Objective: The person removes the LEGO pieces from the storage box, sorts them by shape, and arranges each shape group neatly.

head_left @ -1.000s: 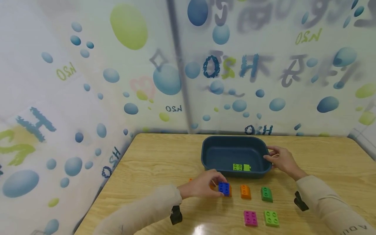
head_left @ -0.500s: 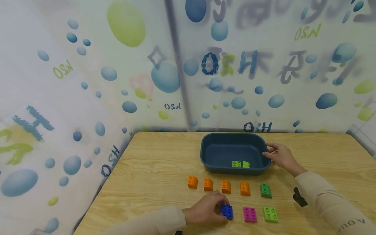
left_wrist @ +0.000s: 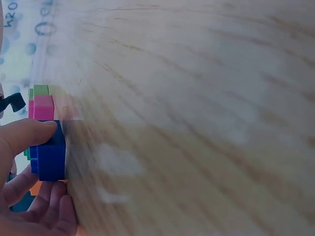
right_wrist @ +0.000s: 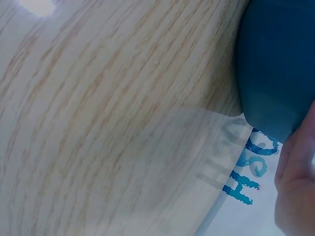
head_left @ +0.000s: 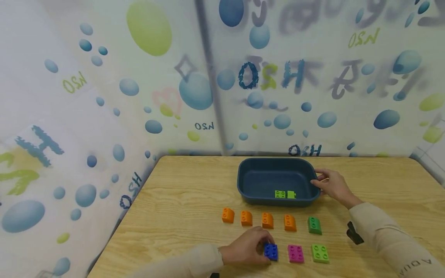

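The person's left hand (head_left: 248, 249) lies low near the front edge of the table, palm down, thumb and fingers (left_wrist: 29, 135) curled round a blue brick (head_left: 270, 251) and pinching it against the tabletop. Its forearm, in a beige sleeve (head_left: 180, 264), runs back toward the front edge at a shallow slant. The right hand (head_left: 332, 185) reaches further out, toward the middle of the table, fingertips hooked over the right rim of a dark blue tub (head_left: 243, 181) with the thumb on the outer wall. Its sleeved forearm angles back to the front right corner, a black wrist mount (head_left: 354, 233) strapped beneath it.
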The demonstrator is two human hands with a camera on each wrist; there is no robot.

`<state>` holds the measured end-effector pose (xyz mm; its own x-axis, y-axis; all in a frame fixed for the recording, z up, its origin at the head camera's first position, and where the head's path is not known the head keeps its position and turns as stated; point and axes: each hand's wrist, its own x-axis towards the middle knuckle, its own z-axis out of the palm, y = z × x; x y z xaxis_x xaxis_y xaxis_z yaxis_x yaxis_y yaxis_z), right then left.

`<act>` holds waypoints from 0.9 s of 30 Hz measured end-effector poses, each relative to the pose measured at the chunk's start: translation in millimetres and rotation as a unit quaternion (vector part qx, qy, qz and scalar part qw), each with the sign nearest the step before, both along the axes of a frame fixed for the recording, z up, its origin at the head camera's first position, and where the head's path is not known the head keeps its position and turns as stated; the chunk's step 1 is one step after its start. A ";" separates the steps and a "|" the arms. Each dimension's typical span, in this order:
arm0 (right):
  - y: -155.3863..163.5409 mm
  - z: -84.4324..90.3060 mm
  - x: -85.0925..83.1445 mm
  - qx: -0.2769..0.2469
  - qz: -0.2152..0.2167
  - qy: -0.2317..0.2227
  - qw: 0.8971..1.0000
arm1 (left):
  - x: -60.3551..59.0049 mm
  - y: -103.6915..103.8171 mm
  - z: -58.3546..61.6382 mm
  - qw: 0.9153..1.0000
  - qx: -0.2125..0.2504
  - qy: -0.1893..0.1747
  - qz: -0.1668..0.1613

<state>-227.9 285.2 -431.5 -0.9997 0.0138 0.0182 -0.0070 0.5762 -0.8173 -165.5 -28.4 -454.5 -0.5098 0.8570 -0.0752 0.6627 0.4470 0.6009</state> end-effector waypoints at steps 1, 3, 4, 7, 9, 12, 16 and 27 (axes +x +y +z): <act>-0.2 -0.2 0.7 0.000 -0.001 -0.001 1.000 | 0.4 0.1 -0.6 1.000 0.000 0.000 0.000; -0.1 -0.9 1.6 -0.004 -0.002 -0.005 1.000 | 1.3 0.0 -1.6 1.000 -0.001 -0.001 0.001; 0.1 -1.2 2.0 -0.005 -0.002 -0.005 1.000 | 1.6 0.0 -1.9 1.000 -0.001 -0.001 0.002; 0.9 0.0 1.8 -0.003 -0.004 -0.006 1.000 | 2.0 -0.1 -1.7 1.000 0.001 -0.006 0.008; 1.1 1.2 0.8 -0.001 -0.003 -0.007 1.000 | 1.7 -0.3 -1.1 1.000 0.004 -0.011 0.011; 0.6 1.3 -0.1 -0.004 -0.002 -0.010 1.000 | 1.3 -1.3 0.2 0.999 0.011 -0.029 0.016; -0.1 0.3 -1.2 -0.010 0.000 -0.013 1.000 | 0.7 -3.4 2.0 0.997 0.023 -0.064 0.021; -2.2 2.9 1.2 -0.002 0.006 0.005 1.000 | 4.3 -4.7 4.6 0.995 0.052 -0.083 0.033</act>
